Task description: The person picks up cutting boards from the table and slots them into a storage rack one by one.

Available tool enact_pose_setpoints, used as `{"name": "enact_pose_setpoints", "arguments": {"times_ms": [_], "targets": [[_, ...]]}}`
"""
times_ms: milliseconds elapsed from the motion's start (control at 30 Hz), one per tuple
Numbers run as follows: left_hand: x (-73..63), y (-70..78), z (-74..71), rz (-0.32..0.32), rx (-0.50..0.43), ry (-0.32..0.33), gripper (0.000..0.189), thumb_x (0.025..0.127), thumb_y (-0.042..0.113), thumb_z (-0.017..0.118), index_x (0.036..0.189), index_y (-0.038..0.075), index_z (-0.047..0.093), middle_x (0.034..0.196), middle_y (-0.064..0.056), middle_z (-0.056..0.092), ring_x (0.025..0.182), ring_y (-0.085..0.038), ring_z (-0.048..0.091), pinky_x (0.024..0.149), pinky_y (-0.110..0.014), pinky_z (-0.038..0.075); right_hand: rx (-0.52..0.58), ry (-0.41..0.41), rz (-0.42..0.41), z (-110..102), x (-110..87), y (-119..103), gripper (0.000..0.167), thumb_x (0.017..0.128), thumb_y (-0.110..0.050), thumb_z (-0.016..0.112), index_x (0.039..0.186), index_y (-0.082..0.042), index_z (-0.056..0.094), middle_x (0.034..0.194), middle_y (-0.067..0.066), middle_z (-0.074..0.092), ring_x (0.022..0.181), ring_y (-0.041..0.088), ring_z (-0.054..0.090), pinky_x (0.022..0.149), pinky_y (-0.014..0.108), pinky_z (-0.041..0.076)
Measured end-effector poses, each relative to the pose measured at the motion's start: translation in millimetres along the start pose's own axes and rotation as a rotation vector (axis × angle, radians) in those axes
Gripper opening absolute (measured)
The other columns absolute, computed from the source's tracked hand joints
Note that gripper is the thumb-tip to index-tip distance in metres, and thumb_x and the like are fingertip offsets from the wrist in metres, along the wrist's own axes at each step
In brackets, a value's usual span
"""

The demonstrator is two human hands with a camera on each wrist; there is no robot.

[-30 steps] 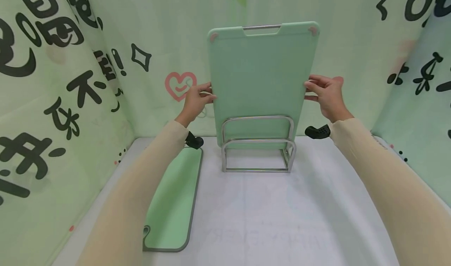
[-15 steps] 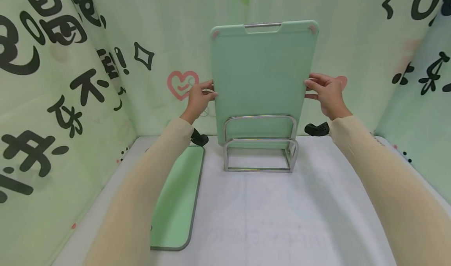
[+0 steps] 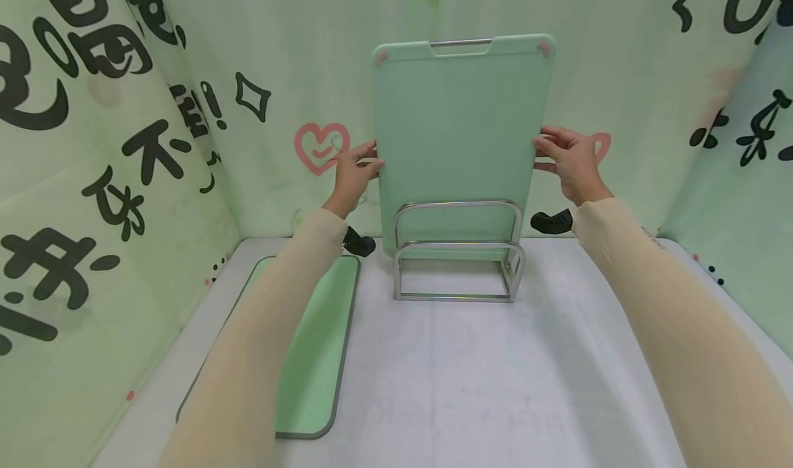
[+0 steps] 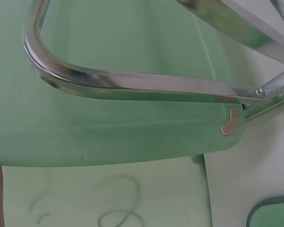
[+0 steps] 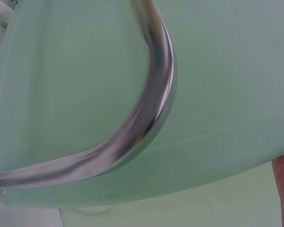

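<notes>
A pale green cutting board (image 3: 461,131) with a handle slot along its top and pinkish corner pads stands upright, leaning slightly. My left hand (image 3: 353,180) pinches its left edge around mid-height, while my right hand (image 3: 575,165) pinches the right edge. Both loops of a shiny metal rack (image 3: 458,246) cross in front of the board's lower part. In the left wrist view, the board's lower corner with its pad (image 4: 231,122) lies close to the rack's joint. A curved rack bar (image 5: 158,90) passes before the board in the right wrist view. Fingers behind the edges are mostly hidden.
A flat green board with a grey rim (image 3: 316,358) lies on the white table (image 3: 427,371) at left, partly covered by my left sleeve (image 3: 248,344). Pale green printed cloth (image 3: 297,41) walls the back and both sides. Black wrist cameras hang under both wrists.
The cutting board's top has tipped slightly away and its right edge has shifted a little left. Both hands keep hold and have moved slightly with it. The view has shifted a little.
</notes>
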State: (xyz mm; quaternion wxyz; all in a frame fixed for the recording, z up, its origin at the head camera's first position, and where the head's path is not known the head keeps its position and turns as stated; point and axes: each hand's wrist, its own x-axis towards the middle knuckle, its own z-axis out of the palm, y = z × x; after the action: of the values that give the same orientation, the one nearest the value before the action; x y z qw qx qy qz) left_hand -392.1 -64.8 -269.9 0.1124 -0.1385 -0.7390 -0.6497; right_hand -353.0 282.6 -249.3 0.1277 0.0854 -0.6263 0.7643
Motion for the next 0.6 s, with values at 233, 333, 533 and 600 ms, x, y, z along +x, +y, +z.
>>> {"name": "enact_pose_setpoints", "arguments": {"times_ms": [233, 333, 533, 600], "targets": [[1.3, -2.3, 1.4, -0.043, -0.039, 0.015, 0.046, 0.091, 0.005, 0.059, 0.135, 0.013, 0.052, 0.121, -0.018, 0.057, 0.104, -0.025, 0.061, 0.091, -0.034, 0.053, -0.016, 0.004, 0.033, 1.0, 3.0, 2.6, 0.028, 0.084, -0.010, 0.068, 0.112, -0.010, 0.066, 0.086, -0.004, 0.066, 0.073, 0.007, 0.066, 0.062, 0.020, 0.056], [1.1, -3.0, 1.0, -0.056, -0.045, 0.017, 0.047, 0.091, 0.005, 0.059, 0.136, 0.014, 0.051, 0.122, -0.018, 0.057, 0.101, -0.024, 0.061, 0.091, -0.034, 0.053, -0.014, 0.006, 0.050, 2.1, 4.3, 3.6, 0.030, 0.084, -0.010, 0.068, 0.113, -0.010, 0.066, 0.086, -0.004, 0.066, 0.074, 0.008, 0.066, 0.062, 0.020, 0.056], [1.9, -1.8, 1.5, -0.080, -0.048, 0.021, 0.047, 0.091, 0.005, 0.059, 0.137, 0.014, 0.050, 0.123, -0.017, 0.057, 0.103, -0.025, 0.060, 0.092, -0.034, 0.052, -0.016, 0.039, 0.063, 4.0, 5.9, 4.0, 0.026, 0.082, -0.012, 0.070, 0.107, -0.012, 0.068, 0.086, -0.006, 0.067, 0.073, 0.007, 0.066, 0.061, 0.019, 0.056], [2.6, -1.6, 2.1, -0.090, -0.048, 0.025, 0.047, 0.091, 0.005, 0.059, 0.136, 0.015, 0.050, 0.123, -0.017, 0.057, 0.103, -0.025, 0.060, 0.092, -0.034, 0.052, -0.022, 0.053, 0.061, 4.6, 6.0, 4.2, 0.025, 0.081, -0.012, 0.071, 0.106, -0.012, 0.068, 0.086, -0.006, 0.067, 0.073, 0.007, 0.066, 0.061, 0.019, 0.056]]}}
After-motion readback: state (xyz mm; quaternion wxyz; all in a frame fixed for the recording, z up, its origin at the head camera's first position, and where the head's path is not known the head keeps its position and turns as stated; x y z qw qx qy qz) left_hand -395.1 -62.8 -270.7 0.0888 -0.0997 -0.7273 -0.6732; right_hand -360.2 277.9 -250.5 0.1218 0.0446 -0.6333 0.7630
